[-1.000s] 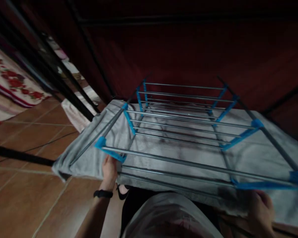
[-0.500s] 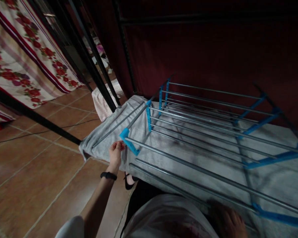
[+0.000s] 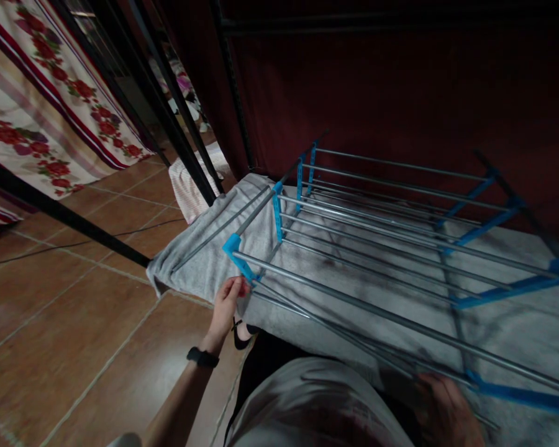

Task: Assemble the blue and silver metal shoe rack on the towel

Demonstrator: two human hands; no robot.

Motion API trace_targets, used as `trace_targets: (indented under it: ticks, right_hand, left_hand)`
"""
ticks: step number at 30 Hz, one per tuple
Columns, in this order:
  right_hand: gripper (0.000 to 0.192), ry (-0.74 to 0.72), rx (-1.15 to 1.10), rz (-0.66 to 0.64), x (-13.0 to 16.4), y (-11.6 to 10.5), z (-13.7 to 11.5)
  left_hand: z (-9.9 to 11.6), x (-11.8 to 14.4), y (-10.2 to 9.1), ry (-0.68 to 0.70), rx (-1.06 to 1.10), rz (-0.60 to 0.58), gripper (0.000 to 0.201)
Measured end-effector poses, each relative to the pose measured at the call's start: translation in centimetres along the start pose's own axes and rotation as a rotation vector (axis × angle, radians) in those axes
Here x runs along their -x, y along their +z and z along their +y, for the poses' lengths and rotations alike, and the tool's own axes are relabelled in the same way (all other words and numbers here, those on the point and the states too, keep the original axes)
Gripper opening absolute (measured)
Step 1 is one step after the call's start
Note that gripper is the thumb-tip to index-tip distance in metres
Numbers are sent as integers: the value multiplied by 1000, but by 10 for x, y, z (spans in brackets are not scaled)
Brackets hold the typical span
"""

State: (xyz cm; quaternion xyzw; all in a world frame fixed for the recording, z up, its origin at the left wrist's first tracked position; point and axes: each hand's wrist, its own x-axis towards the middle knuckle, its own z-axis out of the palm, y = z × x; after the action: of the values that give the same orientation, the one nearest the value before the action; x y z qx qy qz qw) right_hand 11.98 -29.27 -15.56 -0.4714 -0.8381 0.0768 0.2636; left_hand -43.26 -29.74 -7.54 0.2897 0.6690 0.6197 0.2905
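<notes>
Now the left hand (image 3: pixel 227 304) pinches the grey cloth (image 3: pixel 205 267) under the blue-jointed rack (image 3: pixel 354 248); the right hand (image 3: pixel 440 410), dim, grips its near edge.

A towel (image 3: pixel 205 264) lies on the drying rack (image 3: pixel 377 248), with floral curtains (image 3: pixel 41 118) far left.

A grey towel (image 3: pixel 494 329) lies under silver rails with blue brackets (image 3: pixel 235 248); the curtain (image 3: pixel 37 112) bears red roses.
</notes>
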Motion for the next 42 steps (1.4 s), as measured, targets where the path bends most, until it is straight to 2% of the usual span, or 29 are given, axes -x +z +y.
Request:
trace_targets:
  ticks: [3,7,15,24,33,42]
  right_hand:
    - [24,-32,-31,-6,-2,3,12]
    - [21,-4,12,-25,-7,8,20]
    - [21,18,32,-41,-16,6,-5]
    - [23,-1,73,-19,-14,16,-4]
    - [24,-101,82,25,-25,11,-7]
    - [23,-29,101,-14,-27,9,-12]
  left_hand:
    - [1,6,11,-12,53,-22,37]
    - [-13,9,18,-92,119,75,43]
    - [-37,7,20,-162,132,107,52]
    - [-36,4,22,-179,81,85,54]
    - [-36,3,22,-170,61,91,58]
    - [-34,4,21,-157,29,72,50]
